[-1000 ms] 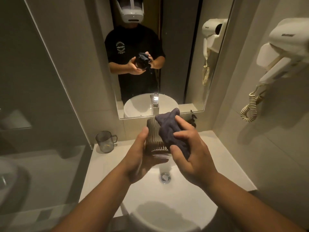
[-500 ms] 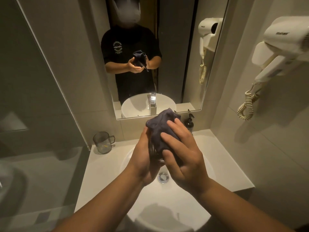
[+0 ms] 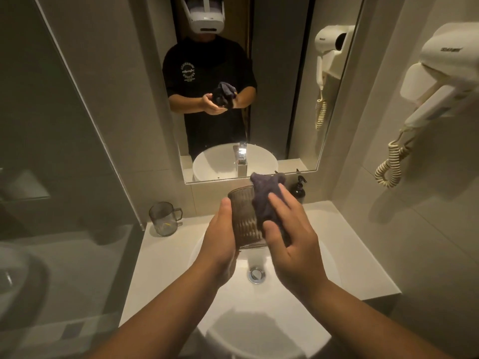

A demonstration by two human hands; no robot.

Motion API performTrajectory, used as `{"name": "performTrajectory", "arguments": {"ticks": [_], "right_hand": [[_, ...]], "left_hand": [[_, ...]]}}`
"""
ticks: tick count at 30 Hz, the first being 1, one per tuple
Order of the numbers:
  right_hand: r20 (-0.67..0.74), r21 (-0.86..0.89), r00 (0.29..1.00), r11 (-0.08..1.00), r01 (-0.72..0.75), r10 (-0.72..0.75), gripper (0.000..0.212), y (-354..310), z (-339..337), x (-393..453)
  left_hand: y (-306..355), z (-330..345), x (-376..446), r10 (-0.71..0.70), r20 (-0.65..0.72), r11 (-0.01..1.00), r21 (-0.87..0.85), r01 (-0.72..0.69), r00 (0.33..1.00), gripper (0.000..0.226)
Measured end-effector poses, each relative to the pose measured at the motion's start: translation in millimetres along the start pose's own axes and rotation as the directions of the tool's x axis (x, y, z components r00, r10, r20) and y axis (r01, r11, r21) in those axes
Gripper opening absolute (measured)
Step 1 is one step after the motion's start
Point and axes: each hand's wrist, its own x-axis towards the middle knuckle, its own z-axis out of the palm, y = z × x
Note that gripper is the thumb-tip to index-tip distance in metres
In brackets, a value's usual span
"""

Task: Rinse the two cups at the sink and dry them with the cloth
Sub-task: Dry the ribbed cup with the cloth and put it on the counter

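Note:
My left hand (image 3: 220, 242) grips a dark ribbed glass cup (image 3: 243, 216), held upright above the white basin (image 3: 285, 307). Against the cup's right side my right hand (image 3: 290, 242) presses a dark blue-grey cloth (image 3: 264, 198), which bunches up over the rim. A second cup (image 3: 164, 218), clear with a handle, stands on the counter at the back left, apart from both hands.
A dark pump bottle (image 3: 298, 190) stands behind the basin at the wall. The drain (image 3: 256, 274) sits below the cup. A mirror (image 3: 285, 99) hangs above and a wall hair dryer (image 3: 440, 81) juts out at right. A glass partition (image 3: 77, 125) borders the counter's left.
The cloth has slid off the cup's front to its right side, so the ribbed glass shows again. Both hands stay over the basin.

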Motion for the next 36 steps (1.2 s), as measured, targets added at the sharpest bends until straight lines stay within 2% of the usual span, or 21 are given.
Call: {"name": "performTrajectory", "arguments": {"ticks": [2,4,6,8,9,11,12,13,15,18,19,22,24,25,27,28,30,33,36], "right_hand": [[0.054,-0.154,0.974,0.962,0.227,-0.221,0.043,0.3,-0.8,-0.7],[0.070,-0.186,0.949,0.931,0.315,-0.307,0.041,0.5,0.7,-2.8],[0.031,-0.059,0.980,0.978,0.200,-0.198,0.042,-0.8,1.0,-4.2],[0.008,0.121,1.000,0.993,0.006,-0.007,0.042,-5.0,-1.2,-0.7],[0.010,0.229,0.996,0.969,-0.089,0.089,0.041,-5.8,-2.6,1.6],[0.065,0.464,0.950,0.834,-0.300,0.305,0.038,-4.5,-5.0,7.0],[0.078,0.504,0.920,0.781,-0.369,0.384,0.038,-1.4,-6.4,7.2],[0.072,0.492,0.904,0.773,-0.400,0.421,0.039,-0.3,-8.0,6.3],[0.011,0.370,0.924,0.857,-0.358,0.382,0.042,-2.7,-10.8,3.8],[-0.044,0.100,0.992,0.988,-0.116,0.121,0.045,-7.6,-16.5,4.9],[-0.038,0.026,0.999,0.999,-0.038,0.039,0.045,-8.3,-17.9,5.4],[0.007,-0.159,0.984,0.971,0.176,-0.177,0.043,-9.3,-19.6,3.6],[0.011,-0.150,0.975,0.964,0.222,-0.223,0.043,-8.0,-19.4,2.0],[0.004,-0.099,0.982,0.977,0.187,-0.188,0.043,-7.9,-19.4,0.0],[-0.004,0.078,1.000,0.997,-0.012,0.012,0.044,-9.7,-19.3,-5.1],[0.014,0.160,0.993,0.980,-0.120,0.119,0.045,-10.6,-18.9,-7.4],[0.061,0.226,0.970,0.944,-0.242,0.235,0.044,-11.5,-17.6,-8.0],[0.088,0.289,0.944,0.899,-0.329,0.317,0.042,-7.7,-16.4,-1.2],[0.057,0.154,0.977,0.965,-0.213,0.206,0.042,-5.9,-18.9,1.6]], "left_hand": [[4.8,1.2,-2.9,-0.034,0.104,0.997,-0.060,0.040,0.994,0.064],[4.5,3.2,-3.5,-0.037,0.166,0.995,-0.087,0.052,0.986,0.063],[1.4,5.0,-2.8,-0.059,0.191,0.986,-0.143,0.087,0.980,0.064],[-0.2,4.9,-3.3,-0.097,0.215,0.966,-0.215,0.144,0.972,0.071],[0.0,4.4,-3.9,-0.109,0.231,0.952,-0.255,0.169,0.967,0.076],[0.5,4.1,-4.2,-0.119,0.261,0.934,-0.298,0.197,0.958,0.083],[0.0,4.3,-3.3,-0.122,0.258,0.938,-0.286,0.196,0.959,0.085],[-1.0,4.9,-2.4,-0.117,0.236,0.949,-0.261,0.179,0.965,0.085],[-3.0,6.9,0.3,-0.100,0.154,0.975,-0.181,0.127,0.983,0.076],[-0.2,8.2,-0.6,-0.043,0.021,0.997,-0.061,0.044,0.999,0.055],[0.7,7.9,-2.6,-0.028,0.027,0.999,-0.034,0.029,0.999,0.055],[5.5,13.0,-11.0,-0.057,0.158,0.998,-0.011,0.060,0.986,0.065],[4.4,15.9,-12.3,-0.033,0.187,0.998,-0.046,0.043,0.982,0.069],[3.9,16.9,-12.7,-0.018,0.190,0.996,-0.088,0.035,0.982,0.071],[4.6,17.1,-12.6,-0.012,0.194,0.979,-0.196,0.051,0.981,0.075],[5.6,16.8,-11.8,-0.012,0.191,0.970,-0.237,0.058,0.982,0.077],[7.4,17.2,-10.1,-0.034,0.191,0.953,-0.290,0.089,0.981,0.079],[6.0,16.2,-6.3,-0.072,0.213,0.942,-0.308,0.137,0.974,0.085],[8.1,15.1,0.5,-0.079,0.132,0.982,-0.163,0.101,0.988,0.076]]}}
